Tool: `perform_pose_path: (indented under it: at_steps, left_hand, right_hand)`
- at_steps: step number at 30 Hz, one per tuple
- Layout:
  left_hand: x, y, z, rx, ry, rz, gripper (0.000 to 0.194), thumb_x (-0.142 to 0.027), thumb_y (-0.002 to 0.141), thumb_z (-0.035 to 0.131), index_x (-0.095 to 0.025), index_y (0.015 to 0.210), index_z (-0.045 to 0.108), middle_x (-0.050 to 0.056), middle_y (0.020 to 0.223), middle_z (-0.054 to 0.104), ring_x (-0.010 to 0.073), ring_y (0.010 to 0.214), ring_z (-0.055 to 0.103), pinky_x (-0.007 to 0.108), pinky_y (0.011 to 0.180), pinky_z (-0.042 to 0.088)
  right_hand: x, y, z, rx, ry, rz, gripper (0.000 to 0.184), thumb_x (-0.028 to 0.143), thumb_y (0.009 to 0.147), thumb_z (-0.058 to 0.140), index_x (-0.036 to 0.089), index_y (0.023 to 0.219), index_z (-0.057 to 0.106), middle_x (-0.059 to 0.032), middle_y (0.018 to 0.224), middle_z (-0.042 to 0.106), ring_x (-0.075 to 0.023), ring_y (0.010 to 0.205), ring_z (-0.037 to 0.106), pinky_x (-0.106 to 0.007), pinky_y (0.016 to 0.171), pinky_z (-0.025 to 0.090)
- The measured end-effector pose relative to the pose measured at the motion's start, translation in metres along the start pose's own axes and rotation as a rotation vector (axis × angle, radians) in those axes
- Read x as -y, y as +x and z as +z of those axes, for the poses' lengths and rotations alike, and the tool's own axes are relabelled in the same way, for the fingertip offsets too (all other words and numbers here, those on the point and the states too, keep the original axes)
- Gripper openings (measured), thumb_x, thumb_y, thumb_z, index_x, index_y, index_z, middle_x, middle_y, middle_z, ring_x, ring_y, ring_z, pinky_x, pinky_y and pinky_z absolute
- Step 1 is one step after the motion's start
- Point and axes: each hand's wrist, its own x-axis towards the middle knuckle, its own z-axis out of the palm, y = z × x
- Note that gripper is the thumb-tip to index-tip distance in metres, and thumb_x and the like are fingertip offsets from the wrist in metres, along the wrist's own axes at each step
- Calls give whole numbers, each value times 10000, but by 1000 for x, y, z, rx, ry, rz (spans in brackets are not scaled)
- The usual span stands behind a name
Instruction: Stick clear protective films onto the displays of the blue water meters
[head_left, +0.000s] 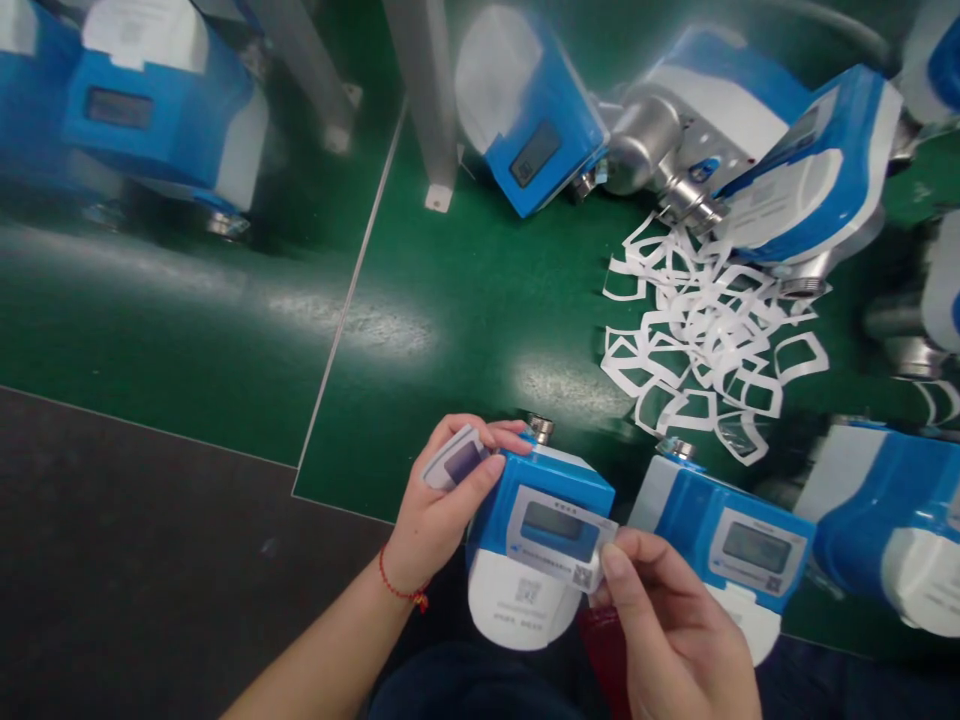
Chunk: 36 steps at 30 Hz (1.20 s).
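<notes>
A blue-and-white meter [577, 480] with a small display stands at the table's near edge. Across its front lies a silver-grey label [592, 545] with a display window and a square code. My right hand [675, 620] pinches the label's right end; whether its left part is stuck down I cannot tell. A small stack of labels [452, 460] is tucked in my left hand [442, 500], whose thumb and fingers also touch the meter's upper left side. Just to the right, a second meter [697, 515] carries a similar label [750, 553] around its display.
On the green table [450, 330], cut-out white backing frames [705, 320] lie in a loose pile. More meters stand behind them, at the upper left [157, 120] and at the right [862, 500]. Grey metal legs [424, 90] rise at the back.
</notes>
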Motion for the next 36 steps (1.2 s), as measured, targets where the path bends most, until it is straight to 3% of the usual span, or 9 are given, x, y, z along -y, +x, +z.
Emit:
perform_pose_path:
  at_steps: [21, 36]
  left_hand:
    - [-3, -3, 1, -9, -8, -20, 103, -158, 885, 579, -205, 960, 527, 41, 1001, 706, 270, 1220, 551, 499, 1073, 379]
    - [-5, -5, 4, -9, -34, -14, 128, -141, 871, 600, -210, 957, 538, 12, 989, 705, 240, 1212, 550, 437, 1079, 374]
  right_hand:
    - [7, 1, 6, -28, -15, -12, 316, 497, 733, 730, 189, 759, 661, -31, 660, 620, -175, 627, 590, -255, 590, 546]
    - [10, -2, 7, -67, -38, -20, 330, 513, 723, 731, 192, 761, 664, -25, 658, 623, -171, 616, 582, -252, 585, 541]
